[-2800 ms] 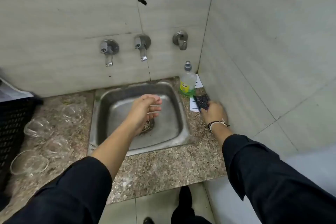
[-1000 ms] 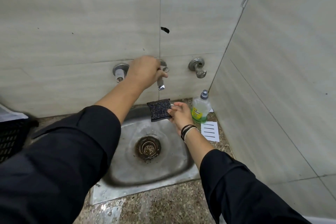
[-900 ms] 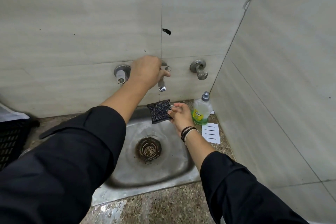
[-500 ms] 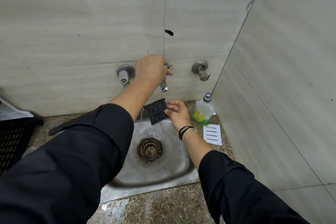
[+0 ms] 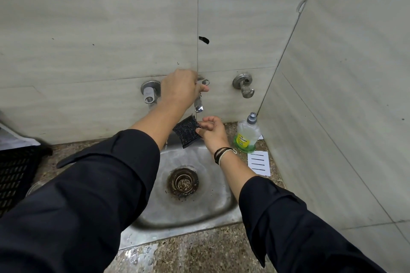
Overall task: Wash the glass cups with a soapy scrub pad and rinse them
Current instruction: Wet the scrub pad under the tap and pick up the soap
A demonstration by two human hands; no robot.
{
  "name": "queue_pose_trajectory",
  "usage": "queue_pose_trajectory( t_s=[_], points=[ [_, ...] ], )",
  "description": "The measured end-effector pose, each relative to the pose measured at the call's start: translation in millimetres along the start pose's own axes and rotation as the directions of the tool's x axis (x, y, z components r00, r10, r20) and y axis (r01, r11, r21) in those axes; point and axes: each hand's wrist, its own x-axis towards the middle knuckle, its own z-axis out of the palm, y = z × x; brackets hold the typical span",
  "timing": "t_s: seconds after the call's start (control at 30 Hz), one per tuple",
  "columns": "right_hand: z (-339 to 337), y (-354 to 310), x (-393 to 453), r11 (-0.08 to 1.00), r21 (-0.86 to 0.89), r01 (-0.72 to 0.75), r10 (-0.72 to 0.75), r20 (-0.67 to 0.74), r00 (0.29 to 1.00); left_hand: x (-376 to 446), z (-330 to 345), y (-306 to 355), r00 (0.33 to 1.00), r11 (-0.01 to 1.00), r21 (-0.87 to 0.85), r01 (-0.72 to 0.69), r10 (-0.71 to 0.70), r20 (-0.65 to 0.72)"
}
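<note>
My left hand (image 5: 179, 92) grips the handle of the middle tap (image 5: 199, 105) on the back wall. Just below its spout, my right hand (image 5: 211, 133) pinches a dark scrub pad (image 5: 186, 132) by its right edge, over the back of the steel sink (image 5: 193, 206). A thin thread of water seems to fall from the spout onto the pad. Part of one glass cup's rim (image 5: 33, 186) shows at the left, behind my left sleeve; the other cups are hidden.
A dish soap bottle (image 5: 247, 135) stands at the sink's back right corner, with a white slotted soap dish (image 5: 259, 163) in front of it. Two more taps, the left tap (image 5: 149, 93) and the right tap (image 5: 244, 84), flank the middle one. A black crate (image 5: 15, 175) sits at the far left.
My right hand picked the pad up from the counter and brought it under the middle spout. My left hand rose from the sink to the tap handle. Over the last second little has moved.
</note>
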Motion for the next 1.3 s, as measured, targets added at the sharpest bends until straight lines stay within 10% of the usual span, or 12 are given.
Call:
queue_pose_trajectory(
  t_s=[0.9,1.3],
  points=[
    [23.1,-22.0,11.6,0.806,0.468,-0.363,0.345,0.127,0.93,5.0,16.1,-15.6,0.996,0.97,-0.233,0.067,-0.078,-0.039],
    [-9.7,-23.3,-10.0,0.863,0.371,-0.343,0.318,0.128,0.939,-2.5,13.4,-5.4,0.996,0.989,-0.134,-0.058,0.067,0.06]
  ],
)
